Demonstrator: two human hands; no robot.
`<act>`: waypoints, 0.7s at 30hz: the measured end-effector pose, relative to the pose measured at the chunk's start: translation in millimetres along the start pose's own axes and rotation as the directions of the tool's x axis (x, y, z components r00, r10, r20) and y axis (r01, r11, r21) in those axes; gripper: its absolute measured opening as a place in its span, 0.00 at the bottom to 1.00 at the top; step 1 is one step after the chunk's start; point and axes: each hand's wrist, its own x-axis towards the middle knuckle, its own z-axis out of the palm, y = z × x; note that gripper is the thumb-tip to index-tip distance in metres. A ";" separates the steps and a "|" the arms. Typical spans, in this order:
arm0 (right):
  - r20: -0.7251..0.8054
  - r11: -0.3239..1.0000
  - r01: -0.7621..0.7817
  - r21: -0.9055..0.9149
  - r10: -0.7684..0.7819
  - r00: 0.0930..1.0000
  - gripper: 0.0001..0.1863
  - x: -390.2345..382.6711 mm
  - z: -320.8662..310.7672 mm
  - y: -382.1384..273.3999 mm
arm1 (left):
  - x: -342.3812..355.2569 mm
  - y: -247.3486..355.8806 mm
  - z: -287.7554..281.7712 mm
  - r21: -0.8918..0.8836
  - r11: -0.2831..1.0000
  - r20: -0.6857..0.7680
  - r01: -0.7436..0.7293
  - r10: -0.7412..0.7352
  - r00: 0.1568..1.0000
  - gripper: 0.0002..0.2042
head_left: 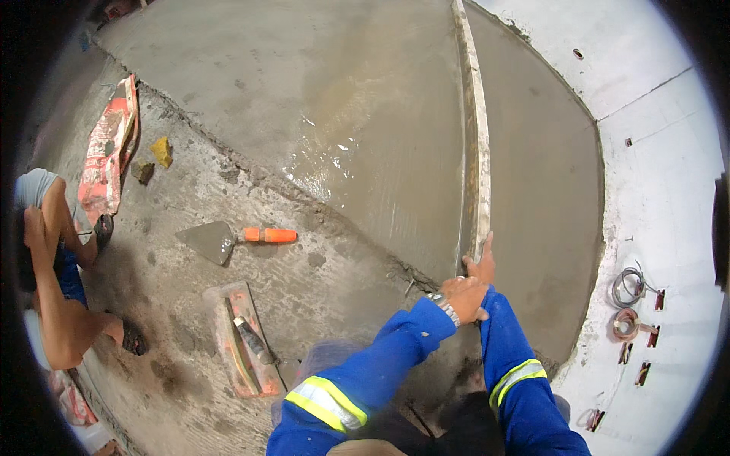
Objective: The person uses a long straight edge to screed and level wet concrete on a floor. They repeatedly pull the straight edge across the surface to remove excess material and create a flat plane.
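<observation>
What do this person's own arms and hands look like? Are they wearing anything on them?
Yes! The left sleeve and right sleeve are blue, each with a silver band edged in bright yellow. A silver watch sits on the left wrist. The left hand and right hand wear no gloves.

Right of the hands (464, 295), a white wall (673, 205) bears small openings (652, 337) and coiled wires (618, 327); rough gray concrete floor (179, 304) spreads to their left.

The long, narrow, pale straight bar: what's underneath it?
Smooth, wet-looking grey cement shows along both sides of the bar. The strip directly beneath is covered, so I can't see it.
</observation>
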 end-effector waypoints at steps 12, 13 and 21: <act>-0.130 0.991 -0.108 0.076 0.117 0.985 0.47 -20.7 7.0 -46.9 | 30.1 8.2 21.4 0.094 0.995 -0.121 -0.024 0.035 0.992 0.20; -0.134 0.991 -0.123 0.048 0.129 0.983 0.47 -17.1 3.9 -45.6 | 28.8 15.0 24.3 0.098 0.992 -0.136 -0.080 0.093 0.986 0.21; -0.210 0.999 -0.031 0.015 0.034 0.977 0.45 -20.3 13.3 -27.4 | 19.1 10.2 15.9 0.165 0.985 -0.149 -0.046 0.071 0.986 0.21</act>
